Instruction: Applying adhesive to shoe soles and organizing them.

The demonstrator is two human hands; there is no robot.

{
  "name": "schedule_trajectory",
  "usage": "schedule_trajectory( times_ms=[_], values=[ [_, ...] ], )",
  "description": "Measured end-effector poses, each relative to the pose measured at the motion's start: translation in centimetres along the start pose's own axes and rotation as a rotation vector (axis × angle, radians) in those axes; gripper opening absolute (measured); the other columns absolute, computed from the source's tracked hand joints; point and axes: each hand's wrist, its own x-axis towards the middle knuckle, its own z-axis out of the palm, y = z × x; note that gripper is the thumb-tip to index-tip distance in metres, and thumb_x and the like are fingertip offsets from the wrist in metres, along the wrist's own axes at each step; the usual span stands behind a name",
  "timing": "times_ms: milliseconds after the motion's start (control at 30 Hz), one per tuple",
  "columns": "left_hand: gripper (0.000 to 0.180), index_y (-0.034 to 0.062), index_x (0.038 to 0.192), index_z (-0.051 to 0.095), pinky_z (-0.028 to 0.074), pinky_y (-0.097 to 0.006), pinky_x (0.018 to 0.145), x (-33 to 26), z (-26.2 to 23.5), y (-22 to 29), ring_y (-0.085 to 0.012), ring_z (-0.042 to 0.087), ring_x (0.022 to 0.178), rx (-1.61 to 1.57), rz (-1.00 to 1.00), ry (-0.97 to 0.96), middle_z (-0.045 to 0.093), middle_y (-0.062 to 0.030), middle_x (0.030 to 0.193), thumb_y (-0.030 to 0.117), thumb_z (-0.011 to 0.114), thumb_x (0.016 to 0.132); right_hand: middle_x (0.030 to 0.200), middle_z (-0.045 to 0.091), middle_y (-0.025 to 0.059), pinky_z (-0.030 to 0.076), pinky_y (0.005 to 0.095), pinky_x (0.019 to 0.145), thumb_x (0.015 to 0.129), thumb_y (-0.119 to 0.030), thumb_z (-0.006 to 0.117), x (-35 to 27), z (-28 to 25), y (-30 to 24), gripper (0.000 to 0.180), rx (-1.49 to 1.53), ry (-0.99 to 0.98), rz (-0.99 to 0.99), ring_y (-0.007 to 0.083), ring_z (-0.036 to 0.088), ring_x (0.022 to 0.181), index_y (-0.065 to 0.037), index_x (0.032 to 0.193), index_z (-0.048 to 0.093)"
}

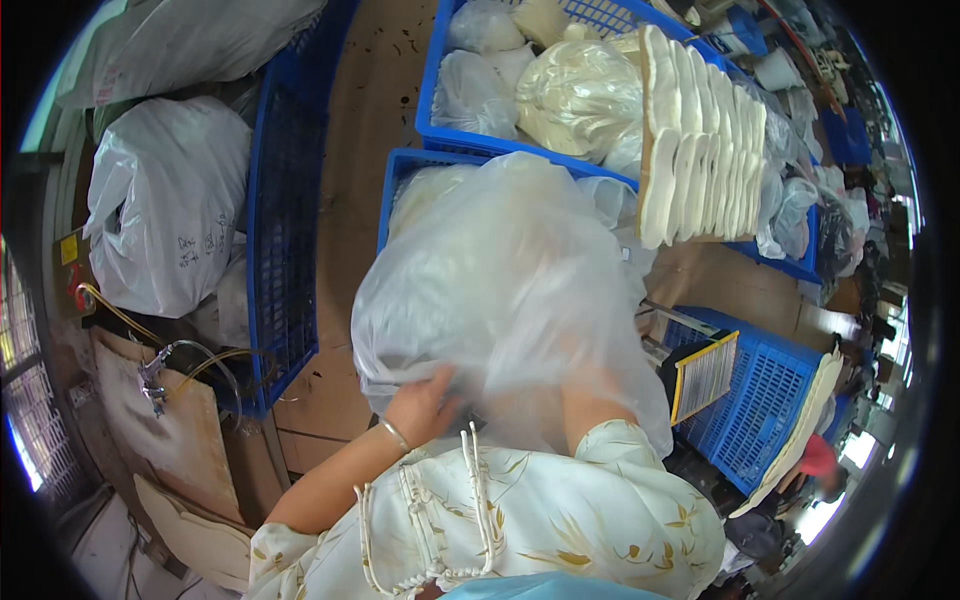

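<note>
A large translucent white plastic bag [470, 270] bulges in front of me, with pale contents only faintly visible through its film. My left hand [425, 403], a bracelet at its wrist, is at the bag's near left edge; its fingers curl against the film and are somewhat blurred. On the other side, my right hand [590, 382] is behind the film, so its fingers are hidden. The bag rests over a blue plastic crate [392, 195] that holds more bagged material.
A blue crate [432, 100] at the back holds bags and a board of pale, sole-shaped pieces [700, 150]. Left stands another blue crate [285, 230] beside a white bag [170, 200]. Metal fitting with hoses [152, 380] is at left. A blue basket [750, 390] stands right.
</note>
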Motion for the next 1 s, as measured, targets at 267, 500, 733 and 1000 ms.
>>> schedule_trajectory(
  times_ms=[267,500,733,1000],
  values=[
    [0.077,0.0112,0.145,0.03,0.041,-0.04,0.092,12.2,6.8,3.1,-0.0292,0.057,0.108,0.371,-0.096,-0.14,0.063,-0.0194,0.108,0.034,0.065,0.081,0.139,0.038,0.0259,0.036,0.0371,0.104,0.071,-0.021,0.07,-8.5,1.9,4.1,0.099,0.148,-0.057,0.024,0.0363,0.044,0.125,-0.003,0.147,0.009],
    [0.076,0.0119,0.146,0.027,0.04,-0.04,0.094,18.4,7.4,-1.7,-0.0285,0.056,0.111,0.35,0.057,-0.162,0.063,-0.0191,0.109,0.034,0.063,0.082,0.138,0.039,0.0253,0.036,0.0377,0.104,0.071,-0.021,0.07,-4.8,2.3,1.0,0.097,0.215,-0.117,0.084,0.0363,0.045,0.124,-0.003,0.146,0.011],
    [0.076,0.0128,0.147,0.024,0.038,-0.04,0.097,20.4,7.6,-7.3,-0.0277,0.055,0.113,0.298,0.164,-0.088,0.063,-0.0188,0.111,0.034,0.061,0.084,0.137,0.041,0.0247,0.037,0.0383,0.103,0.071,-0.02,0.07,-9.4,1.0,1.1,0.096,0.23,-0.221,0.074,0.0364,0.046,0.123,-0.004,0.146,0.013],
    [0.076,0.0138,0.148,0.02,0.036,-0.04,0.1,27.4,6.5,-13.2,-0.0268,0.054,0.116,0.212,0.283,0.089,0.062,-0.0185,0.113,0.033,0.059,0.085,0.136,0.043,0.024,0.037,0.0389,0.103,0.071,-0.02,0.07,-19.6,9.4,0.4,0.094,0.165,-0.344,0.018,0.0364,0.047,0.122,-0.004,0.146,0.016]
  ],
)
